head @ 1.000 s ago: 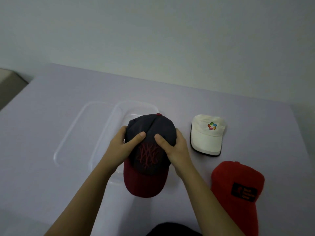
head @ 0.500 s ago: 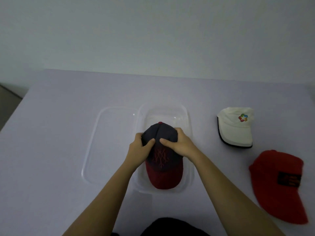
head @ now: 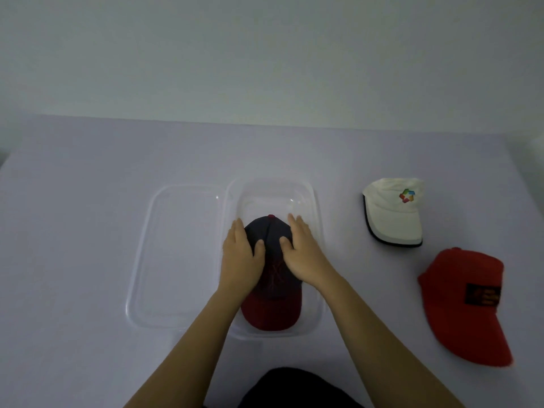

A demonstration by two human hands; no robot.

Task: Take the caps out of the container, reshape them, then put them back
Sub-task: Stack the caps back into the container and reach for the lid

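Observation:
A dark navy cap with a dark red brim [head: 272, 295] lies inside the clear plastic container [head: 316, 207], brim toward me. My left hand [head: 240, 257] rests flat against the crown's left side, fingers straight. My right hand [head: 303, 251] lies flat on the crown's right side, thumb on top. A white cap with a coloured logo [head: 393, 210] sits on the table to the right of the container. A red cap with a black patch [head: 462, 298] lies nearer me at the right.
The container's clear lid [head: 153, 231] lies flat on the table, touching the container's left side. The pale table [head: 73, 201] ends at a wall behind. A dark piece of clothing [head: 294, 390] shows at the bottom edge.
The navy cap went from above the container's front edge down into it. Both hands have loosened from gripping the crown to lying flat on its sides.

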